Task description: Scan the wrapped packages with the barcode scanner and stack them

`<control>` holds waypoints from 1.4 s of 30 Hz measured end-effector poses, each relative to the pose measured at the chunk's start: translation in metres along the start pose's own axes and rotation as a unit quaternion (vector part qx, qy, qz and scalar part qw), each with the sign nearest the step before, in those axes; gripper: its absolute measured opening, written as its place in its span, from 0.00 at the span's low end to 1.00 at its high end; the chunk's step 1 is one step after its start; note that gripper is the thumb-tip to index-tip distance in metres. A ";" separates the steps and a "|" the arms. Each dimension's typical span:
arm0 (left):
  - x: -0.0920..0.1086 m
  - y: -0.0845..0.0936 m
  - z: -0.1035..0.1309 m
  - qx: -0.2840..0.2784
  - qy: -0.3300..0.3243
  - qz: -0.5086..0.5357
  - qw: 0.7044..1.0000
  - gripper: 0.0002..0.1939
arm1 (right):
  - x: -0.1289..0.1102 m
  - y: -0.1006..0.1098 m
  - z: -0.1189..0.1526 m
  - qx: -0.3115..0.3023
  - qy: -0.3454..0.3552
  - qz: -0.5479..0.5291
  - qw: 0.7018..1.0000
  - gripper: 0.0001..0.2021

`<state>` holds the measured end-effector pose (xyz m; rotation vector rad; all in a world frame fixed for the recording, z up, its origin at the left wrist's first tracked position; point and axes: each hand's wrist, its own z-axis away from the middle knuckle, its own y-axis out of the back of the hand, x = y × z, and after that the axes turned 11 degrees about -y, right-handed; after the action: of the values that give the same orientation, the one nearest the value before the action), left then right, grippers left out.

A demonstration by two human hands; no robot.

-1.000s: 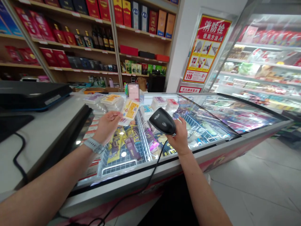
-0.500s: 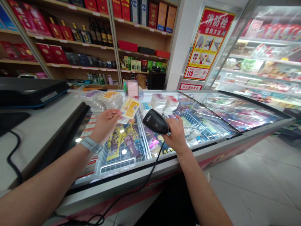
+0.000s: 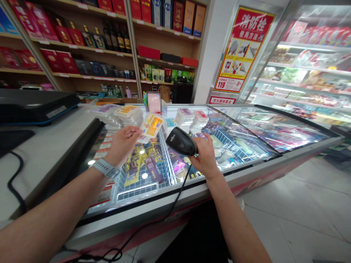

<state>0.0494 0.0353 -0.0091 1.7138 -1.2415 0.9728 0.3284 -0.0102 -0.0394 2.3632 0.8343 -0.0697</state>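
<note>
My left hand (image 3: 124,143) is closed on the edge of a flat clear plastic pack (image 3: 151,126) with a yellow and white label, held tilted above the freezer. A reddish-orange glow lies on that label. In my right hand (image 3: 205,152) is a black barcode scanner (image 3: 181,141), gripped by its handle, with its head pointing left toward the pack; the two are a little apart. The scanner's black cable (image 3: 175,204) hangs down across the freezer's front edge. Stacks of similar packs with yellow (image 3: 128,111) and purple (image 3: 105,110) labels stand behind my left hand.
Under my hands is a glass-topped chest freezer (image 3: 255,164) with wire baskets (image 3: 137,195) of wrapped goods inside. More packs (image 3: 185,115) stand on the glass behind the scanner. A counter (image 3: 65,140) with a black device (image 3: 35,107) is at left. Shelves (image 3: 90,53) line the back.
A reddish-orange glow has appeared on the pack's yellow label. Both hands, the pack and the scanner have stayed almost in place.
</note>
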 end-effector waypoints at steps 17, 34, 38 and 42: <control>-0.016 0.028 -0.025 0.025 0.094 -0.096 0.991 0.17 | 0.000 0.000 0.000 0.009 -0.003 0.000 1.000 0.13; -0.019 0.030 -0.027 -0.006 0.002 -0.335 0.942 0.17 | 0.006 -0.001 0.001 0.055 -0.028 0.000 0.998 0.12; -0.003 0.010 -0.013 -0.033 -0.083 -0.342 0.936 0.18 | 0.012 0.000 0.002 0.114 -0.055 -0.008 0.992 0.11; 0.009 -0.016 -0.008 -0.090 -0.095 -0.321 0.938 0.19 | 0.017 0.000 0.002 0.185 -0.092 -0.008 0.978 0.10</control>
<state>0.0662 0.0422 -0.0003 1.9097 -0.7587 0.3013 0.3427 -0.0022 -0.0451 2.6420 0.8044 -0.4823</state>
